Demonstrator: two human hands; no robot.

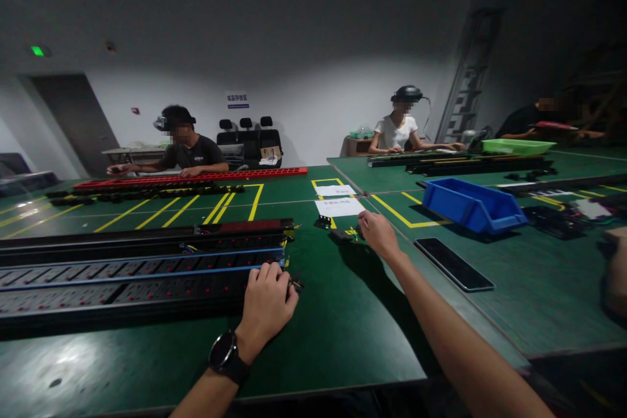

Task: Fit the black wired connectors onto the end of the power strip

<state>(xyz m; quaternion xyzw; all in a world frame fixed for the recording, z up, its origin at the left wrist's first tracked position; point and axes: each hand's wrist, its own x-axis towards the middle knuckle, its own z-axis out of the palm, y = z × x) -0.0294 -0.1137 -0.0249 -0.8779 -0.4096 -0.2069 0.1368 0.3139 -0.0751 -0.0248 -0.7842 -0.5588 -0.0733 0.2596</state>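
My left hand (268, 297), with a watch on its wrist, is closed over the right end of a long black strip (196, 287) that has a row of dark modules with red dots. Small dark bits, perhaps wire ends or a connector, stick out beside its thumb. Farther right, my right hand (377, 233) reaches forward with curled fingers, low over the green table. What those fingers hold, if anything, is hidden. Just left of them lie a small black block (341, 235) and a black piece with holes (322, 221).
Behind the strip lies another black rail (147, 235). White paper sheets (339, 208) lie ahead. To the right are a blue bin (473, 204) and a black phone-like slab (453, 264). Across the table, people sit near a red rail (196, 177) and a green tray (518, 147).
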